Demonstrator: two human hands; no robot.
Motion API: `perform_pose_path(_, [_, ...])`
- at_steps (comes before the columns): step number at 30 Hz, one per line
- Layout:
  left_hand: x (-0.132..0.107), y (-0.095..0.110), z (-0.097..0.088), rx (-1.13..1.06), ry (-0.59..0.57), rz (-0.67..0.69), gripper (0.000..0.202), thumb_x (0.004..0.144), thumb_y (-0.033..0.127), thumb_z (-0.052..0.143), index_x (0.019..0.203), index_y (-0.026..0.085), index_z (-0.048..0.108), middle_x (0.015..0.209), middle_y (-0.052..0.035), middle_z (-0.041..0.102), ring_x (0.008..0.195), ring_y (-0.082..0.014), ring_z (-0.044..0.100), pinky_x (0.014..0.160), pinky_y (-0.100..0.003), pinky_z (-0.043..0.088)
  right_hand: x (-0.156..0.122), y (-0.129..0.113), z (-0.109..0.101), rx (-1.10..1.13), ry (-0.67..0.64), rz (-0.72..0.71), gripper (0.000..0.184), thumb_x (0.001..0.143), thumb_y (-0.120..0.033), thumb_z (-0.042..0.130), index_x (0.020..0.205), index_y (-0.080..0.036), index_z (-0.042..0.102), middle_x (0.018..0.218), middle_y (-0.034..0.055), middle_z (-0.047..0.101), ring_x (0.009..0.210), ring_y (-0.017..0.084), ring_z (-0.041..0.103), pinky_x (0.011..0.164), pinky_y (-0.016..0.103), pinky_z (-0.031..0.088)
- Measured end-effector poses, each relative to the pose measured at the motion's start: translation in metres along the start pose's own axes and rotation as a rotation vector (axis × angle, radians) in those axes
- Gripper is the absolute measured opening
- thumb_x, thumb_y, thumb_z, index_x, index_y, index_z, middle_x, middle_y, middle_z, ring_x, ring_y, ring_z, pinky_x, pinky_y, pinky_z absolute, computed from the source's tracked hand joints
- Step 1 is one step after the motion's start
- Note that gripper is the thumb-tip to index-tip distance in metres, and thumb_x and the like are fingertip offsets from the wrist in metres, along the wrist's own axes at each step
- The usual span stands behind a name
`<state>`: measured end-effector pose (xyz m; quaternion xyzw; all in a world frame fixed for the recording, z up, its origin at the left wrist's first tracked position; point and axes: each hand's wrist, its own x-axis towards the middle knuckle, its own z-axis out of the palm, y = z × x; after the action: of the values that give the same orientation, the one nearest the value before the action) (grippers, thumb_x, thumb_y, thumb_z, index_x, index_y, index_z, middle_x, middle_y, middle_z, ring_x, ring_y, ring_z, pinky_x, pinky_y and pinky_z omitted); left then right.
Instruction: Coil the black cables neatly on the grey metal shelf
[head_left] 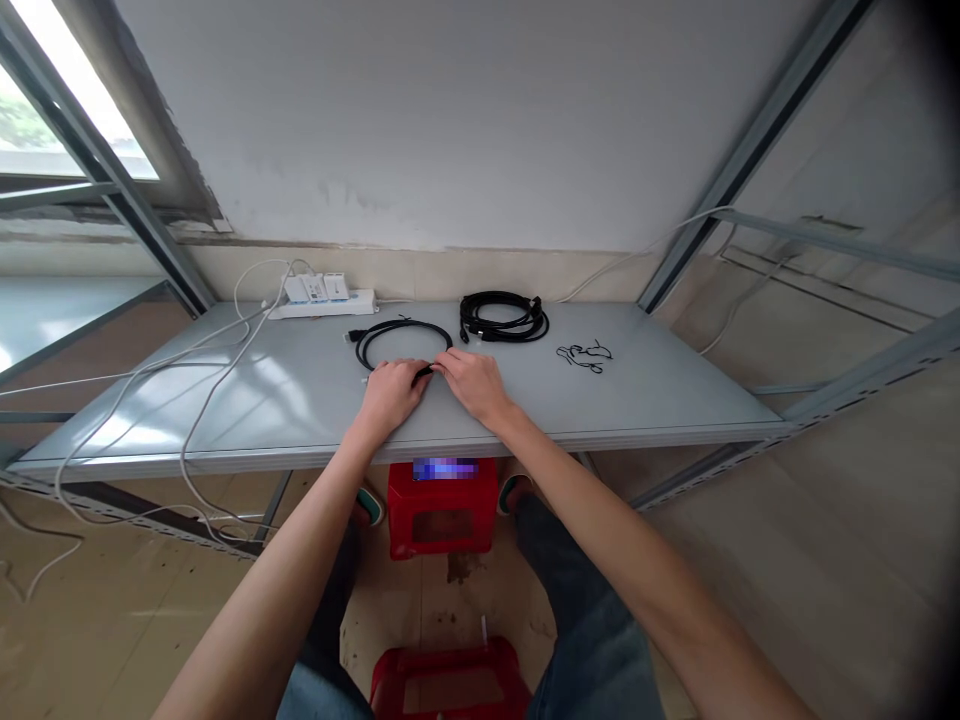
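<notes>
A black cable [390,326] lies in a loose loop on the grey shelf, its plug end pointing left. At the loop's near side my left hand [395,389] is closed on the cable, fingers curled over it. My right hand [471,380] meets it from the right, thumb and fingertips pinched on the same stretch of cable. The fingers hide the exact spot between them. Just behind and to the right rests a thicker coil of black cable [504,318]. Farther right lie several thin black ties [585,355] in a tangle.
The grey metal shelf [637,400] has upright posts at both ends and a wall behind. A white power strip [322,302] with plugged-in adapters stands at the back left, white cords [217,385] trailing over the front edge. A red stool [442,510] is underneath.
</notes>
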<state>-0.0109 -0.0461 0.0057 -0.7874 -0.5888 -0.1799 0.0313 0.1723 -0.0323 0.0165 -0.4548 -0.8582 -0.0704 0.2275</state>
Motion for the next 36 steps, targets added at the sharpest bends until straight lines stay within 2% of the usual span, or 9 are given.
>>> perform_pose_path(8, [-0.002, 0.001, -0.002, -0.007, 0.007, 0.01, 0.035, 0.107, 0.031, 0.047, 0.13, 0.024, 0.072, 0.122, -0.011, 0.079, 0.114, -0.0312, 0.073, 0.099, -0.041, 0.05, 0.002, 0.002, 0.005, 0.095, 0.009, 0.018, 0.025, 0.113, -0.031, 0.052, 0.109, -0.02, 0.074, 0.102, 0.0085, 0.078, 0.087, 0.022, 0.067, 0.075, 0.032, 0.036])
perform_pose_path(13, [-0.003, 0.001, -0.003, 0.003, 0.012, 0.0, 0.03, 0.107, 0.032, 0.047, 0.125, 0.025, 0.069, 0.115, -0.0111, 0.08, 0.107, -0.0314, 0.074, 0.095, -0.041, 0.051, 0.006, 0.012, 0.015, 0.176, 0.047, -0.049, 0.025, 0.111, -0.026, 0.055, 0.096, -0.018, 0.073, 0.088, 0.0074, 0.074, 0.084, 0.021, 0.062, 0.088, 0.035, 0.039])
perform_pose_path(19, [-0.002, 0.001, -0.002, 0.034, -0.001, -0.01, 0.029, 0.107, 0.033, 0.046, 0.125, 0.025, 0.068, 0.115, -0.0118, 0.08, 0.106, -0.0315, 0.074, 0.093, -0.04, 0.05, 0.007, 0.014, 0.016, 0.334, 0.061, -0.072, 0.022, 0.109, -0.021, 0.057, 0.092, -0.018, 0.07, 0.081, 0.0033, 0.073, 0.081, 0.018, 0.062, 0.092, 0.035, 0.039])
perform_pose_path(21, [-0.001, 0.0, -0.002, 0.031, -0.007, -0.003, 0.03, 0.107, 0.036, 0.047, 0.126, 0.025, 0.068, 0.115, -0.0118, 0.08, 0.105, -0.032, 0.074, 0.093, -0.041, 0.05, 0.006, 0.013, 0.013, 0.404, 0.038, -0.064, 0.022, 0.109, -0.019, 0.058, 0.089, -0.019, 0.069, 0.077, 0.0014, 0.072, 0.078, 0.017, 0.063, 0.09, 0.033, 0.039])
perform_pose_path(24, [-0.001, 0.0, -0.002, 0.012, -0.008, 0.018, 0.031, 0.107, 0.042, 0.05, 0.124, 0.026, 0.07, 0.112, -0.0103, 0.081, 0.105, -0.0322, 0.074, 0.092, -0.04, 0.05, 0.005, 0.012, 0.009, 0.53, -0.025, -0.005, 0.022, 0.107, -0.018, 0.06, 0.086, -0.019, 0.068, 0.073, -0.0013, 0.072, 0.069, 0.015, 0.06, 0.079, 0.029, 0.04])
perform_pose_path(27, [-0.001, 0.0, -0.002, -0.003, -0.002, 0.035, 0.031, 0.108, 0.041, 0.049, 0.121, 0.026, 0.072, 0.114, -0.0095, 0.081, 0.109, -0.0314, 0.074, 0.092, -0.038, 0.05, 0.004, 0.012, 0.007, 0.6, -0.057, 0.033, 0.02, 0.106, -0.019, 0.06, 0.087, -0.019, 0.068, 0.071, -0.0025, 0.07, 0.066, 0.014, 0.058, 0.072, 0.027, 0.038])
perform_pose_path(31, [-0.001, 0.001, -0.003, -0.016, -0.016, 0.032, 0.034, 0.109, 0.042, 0.047, 0.123, 0.027, 0.073, 0.118, -0.0098, 0.08, 0.112, -0.0306, 0.073, 0.094, -0.038, 0.05, 0.004, 0.013, 0.006, 0.568, -0.057, -0.001, 0.019, 0.107, -0.019, 0.056, 0.091, -0.02, 0.065, 0.074, -0.0015, 0.067, 0.072, 0.016, 0.059, 0.072, 0.026, 0.038])
perform_pose_path(36, [0.0, 0.001, -0.003, -0.031, -0.024, 0.045, 0.034, 0.108, 0.037, 0.046, 0.124, 0.027, 0.074, 0.118, -0.0097, 0.08, 0.115, -0.0301, 0.072, 0.098, -0.039, 0.05, 0.003, 0.014, 0.008, 0.482, -0.041, -0.038, 0.018, 0.106, -0.014, 0.049, 0.096, -0.021, 0.063, 0.09, 0.0028, 0.066, 0.081, 0.018, 0.058, 0.074, 0.027, 0.038])
